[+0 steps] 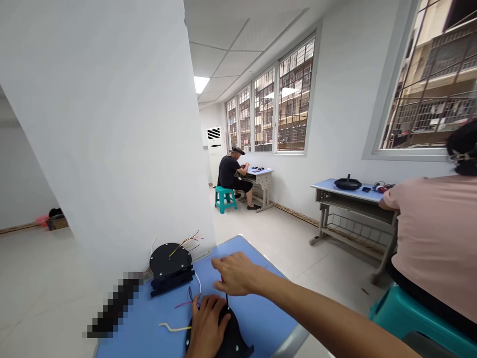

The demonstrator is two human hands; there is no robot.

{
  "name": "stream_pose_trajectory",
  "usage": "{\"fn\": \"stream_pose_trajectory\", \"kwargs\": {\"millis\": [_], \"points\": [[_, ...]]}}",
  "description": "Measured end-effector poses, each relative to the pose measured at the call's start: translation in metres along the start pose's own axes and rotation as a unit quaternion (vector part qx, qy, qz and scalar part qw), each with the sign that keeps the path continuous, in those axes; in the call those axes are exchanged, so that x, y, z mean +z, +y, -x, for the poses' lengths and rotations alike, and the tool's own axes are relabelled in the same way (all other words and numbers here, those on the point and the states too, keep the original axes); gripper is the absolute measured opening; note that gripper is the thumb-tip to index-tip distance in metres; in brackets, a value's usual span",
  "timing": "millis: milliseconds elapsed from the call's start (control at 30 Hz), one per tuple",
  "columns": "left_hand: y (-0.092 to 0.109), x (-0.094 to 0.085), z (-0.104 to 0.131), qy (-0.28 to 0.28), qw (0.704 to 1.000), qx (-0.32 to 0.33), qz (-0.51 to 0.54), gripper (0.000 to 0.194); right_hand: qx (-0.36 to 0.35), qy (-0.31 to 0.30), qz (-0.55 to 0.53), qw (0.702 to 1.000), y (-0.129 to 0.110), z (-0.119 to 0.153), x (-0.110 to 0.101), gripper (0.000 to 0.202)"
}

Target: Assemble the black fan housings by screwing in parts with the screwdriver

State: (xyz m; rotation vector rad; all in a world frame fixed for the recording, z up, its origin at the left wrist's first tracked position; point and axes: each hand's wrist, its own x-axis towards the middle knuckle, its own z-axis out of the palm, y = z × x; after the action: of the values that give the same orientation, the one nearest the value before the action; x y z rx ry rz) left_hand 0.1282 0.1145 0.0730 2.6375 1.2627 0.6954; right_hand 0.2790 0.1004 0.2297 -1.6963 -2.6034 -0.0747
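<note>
In my right hand is a screwdriver, its fingers closed round the red handle. The thin shaft points down and its tip meets a black rounded plate with screws along its edge. My left hand grips this plate from above, fingers over its far side and thumb beside the shaft tip. A pale yellow wire sticks out to the left of it. Behind lies a second black rounded unit with screws and several coloured wires coming out of its top.
The blue table stands against a white pillar. A pixelated dark patch covers its left edge. To the right, a person in a pink top sits at another desk. Further back, a person in black works on a green stool.
</note>
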Motion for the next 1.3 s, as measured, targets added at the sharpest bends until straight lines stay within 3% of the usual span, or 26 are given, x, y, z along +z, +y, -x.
{"fn": "stream_pose_trajectory", "kwargs": {"millis": [133, 300, 433, 500, 633, 733, 833, 1033, 1100, 1167, 1233, 1300], "points": [[-0.001, 0.002, 0.0, 0.016, 1.0, 0.004, 0.001, 0.022, 0.003, 0.006, 0.006, 1.0, 0.0, 0.002, 0.003, 0.026], [-0.001, 0.003, 0.001, 0.021, 1.0, 0.011, 0.01, 0.022, 0.017, 0.031, 0.009, 0.999, -0.001, 0.002, 0.009, 0.031], [0.001, 0.002, 0.001, 0.026, 1.0, 0.005, 0.017, 0.021, 0.025, 0.031, 0.012, 0.999, -0.003, -0.001, 0.013, 0.023], [0.001, 0.003, 0.001, 0.034, 0.999, 0.005, 0.02, 0.019, 0.043, 0.036, 0.015, 0.998, -0.004, -0.002, 0.013, 0.03], [0.001, 0.004, 0.001, 0.043, 0.999, 0.005, 0.017, 0.02, 0.002, 0.027, -0.008, 1.0, -0.005, -0.002, 0.012, 0.03], [0.001, 0.002, 0.002, 0.035, 0.999, 0.005, 0.012, 0.019, 0.005, 0.021, -0.014, 1.0, -0.006, -0.002, 0.012, 0.018], [0.002, 0.002, 0.003, 0.033, 0.999, 0.005, 0.008, 0.02, 0.031, 0.031, -0.03, 0.999, -0.003, 0.0, 0.013, 0.022], [0.002, 0.003, 0.0, 0.038, 0.999, 0.01, -0.003, 0.023, -0.002, 0.03, -0.12, 0.992, 0.005, 0.007, 0.013, 0.033], [-0.003, -0.001, 0.003, 0.07, 0.997, 0.024, -0.025, 0.033, -0.005, 0.047, -0.15, 0.988, 0.005, 0.011, 0.012, 0.031], [-0.016, -0.008, 0.015, 0.135, 0.988, 0.045, -0.063, 0.04, -0.015, 0.073, -0.184, 0.98, 0.006, 0.018, 0.009, 0.028], [-0.034, -0.015, 0.042, 0.212, 0.971, 0.056, -0.097, 0.037, -0.02, 0.105, -0.219, 0.97, 0.011, 0.03, 0.008, 0.023], [-0.054, -0.018, 0.08, 0.263, 0.96, 0.016, -0.095, 0.03, -0.004, 0.148, -0.257, 0.955, 0.021, 0.048, 0.011, 0.017]]}}
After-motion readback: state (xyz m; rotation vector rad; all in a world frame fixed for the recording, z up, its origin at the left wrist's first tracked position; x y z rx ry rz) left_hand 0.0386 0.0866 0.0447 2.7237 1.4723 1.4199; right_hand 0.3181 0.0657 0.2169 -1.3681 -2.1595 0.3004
